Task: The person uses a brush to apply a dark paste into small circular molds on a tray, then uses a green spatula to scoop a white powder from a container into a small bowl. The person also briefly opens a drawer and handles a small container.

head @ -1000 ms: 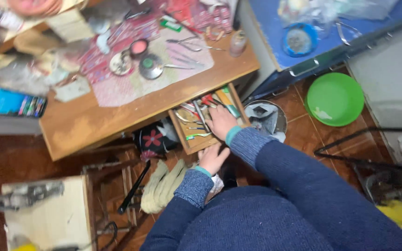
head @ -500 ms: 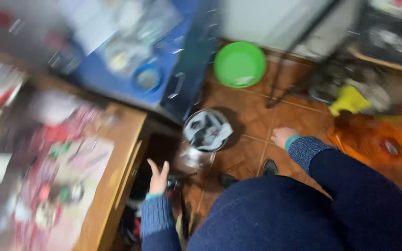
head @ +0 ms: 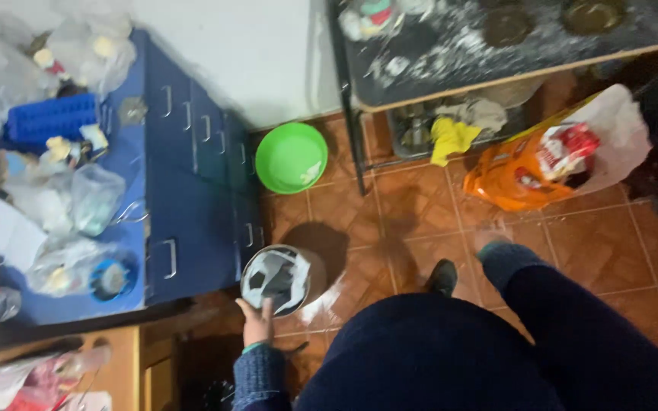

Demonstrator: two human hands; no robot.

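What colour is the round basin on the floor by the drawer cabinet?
Bright green basin, clearest in the head view.

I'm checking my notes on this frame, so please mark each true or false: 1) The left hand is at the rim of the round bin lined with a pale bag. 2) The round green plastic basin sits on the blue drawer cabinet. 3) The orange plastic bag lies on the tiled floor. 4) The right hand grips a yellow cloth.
1) True: the left hand reaches the rim of the round bin lined with a pale bag.
2) False: the round green plastic basin sits on the tiled floor, beside the blue drawer cabinet.
3) True: the orange plastic bag lies there.
4) False: the right hand, blurred, holds nothing visible; the yellow cloth is apart.
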